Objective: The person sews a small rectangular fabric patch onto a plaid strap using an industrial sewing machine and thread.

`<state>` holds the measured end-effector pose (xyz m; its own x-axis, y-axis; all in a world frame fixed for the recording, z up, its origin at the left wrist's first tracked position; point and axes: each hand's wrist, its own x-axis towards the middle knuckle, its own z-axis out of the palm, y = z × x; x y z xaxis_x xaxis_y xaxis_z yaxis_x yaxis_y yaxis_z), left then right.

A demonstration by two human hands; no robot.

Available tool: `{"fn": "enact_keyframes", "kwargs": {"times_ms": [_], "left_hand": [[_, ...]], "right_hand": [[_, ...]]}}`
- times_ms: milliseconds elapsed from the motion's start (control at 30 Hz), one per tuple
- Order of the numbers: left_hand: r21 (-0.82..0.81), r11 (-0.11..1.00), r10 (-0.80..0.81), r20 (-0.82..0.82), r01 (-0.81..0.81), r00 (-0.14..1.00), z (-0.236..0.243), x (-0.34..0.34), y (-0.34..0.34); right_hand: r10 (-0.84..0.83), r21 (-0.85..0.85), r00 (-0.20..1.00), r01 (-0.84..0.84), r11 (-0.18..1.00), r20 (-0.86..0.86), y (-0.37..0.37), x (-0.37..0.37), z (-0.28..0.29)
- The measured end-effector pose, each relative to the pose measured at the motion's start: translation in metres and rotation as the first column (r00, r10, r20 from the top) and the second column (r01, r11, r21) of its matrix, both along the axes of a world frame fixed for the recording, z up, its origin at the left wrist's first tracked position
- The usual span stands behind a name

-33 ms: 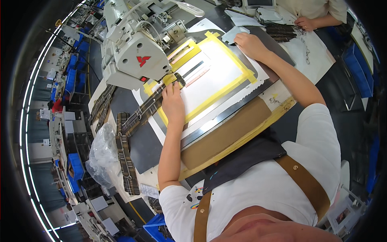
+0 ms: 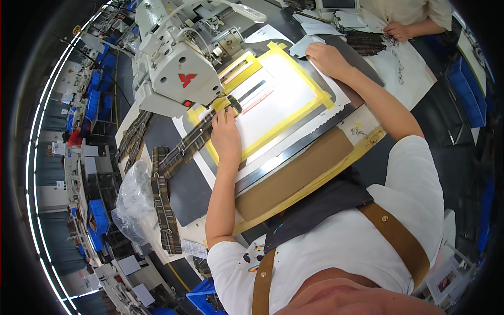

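My left hand (image 2: 226, 134) has its fingers together on the end of a brown plaid strap (image 2: 190, 138) with metal rings, beside a small yellow piece (image 2: 223, 102) under the white sewing machine head (image 2: 176, 79). My right hand (image 2: 328, 60) is at the template board's upper right, fingers curled on a pale blue-grey flat piece (image 2: 303, 45); its fingertips are partly hidden. A white template sheet (image 2: 278, 118) framed in yellow tape lies between my hands, with narrow slots and pink strips.
More plaid straps (image 2: 134, 139) and a crumpled plastic bag (image 2: 132, 202) lie at the left. A co-worker's hand (image 2: 399, 30) is at dark pieces and paper at the upper right. Blue bins (image 2: 467, 92) stand at the right, others beside workbenches at the far left.
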<state>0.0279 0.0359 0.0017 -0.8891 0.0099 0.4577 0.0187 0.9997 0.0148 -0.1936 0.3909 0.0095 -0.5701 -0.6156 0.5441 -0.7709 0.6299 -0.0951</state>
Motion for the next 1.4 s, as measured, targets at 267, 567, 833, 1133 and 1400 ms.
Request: {"fn": "enact_keyframes", "kwargs": {"times_ms": [267,567,833,1133,1400], "left_hand": [[0.417,0.865,-0.315,0.017,0.28,0.949,0.04,0.005,0.078],[0.389,0.759,-0.517,-0.131,0.523,0.846,0.006,-0.081,0.158],[0.152,0.894,-0.41,-0.099,0.421,0.907,-0.002,-0.086,0.176],[0.246,0.906,-0.36,0.016,0.345,0.933,0.006,-0.087,0.174],[0.885,-0.398,-0.55,-0.018,-0.243,0.835,0.059,-0.056,0.153]], "right_hand": [[0.041,-0.246,0.984,0.003,0.969,0.172,0.016,0.053,0.003],[0.104,-0.346,0.963,-0.012,0.938,0.247,0.009,0.044,-0.001],[0.026,-0.486,0.756,0.393,0.781,0.655,0.022,0.021,-0.015],[0.247,-0.929,0.925,0.332,-0.162,0.288,0.073,0.021,0.024],[0.41,-0.387,0.908,-0.349,0.854,0.086,-0.016,0.127,0.033]]}}
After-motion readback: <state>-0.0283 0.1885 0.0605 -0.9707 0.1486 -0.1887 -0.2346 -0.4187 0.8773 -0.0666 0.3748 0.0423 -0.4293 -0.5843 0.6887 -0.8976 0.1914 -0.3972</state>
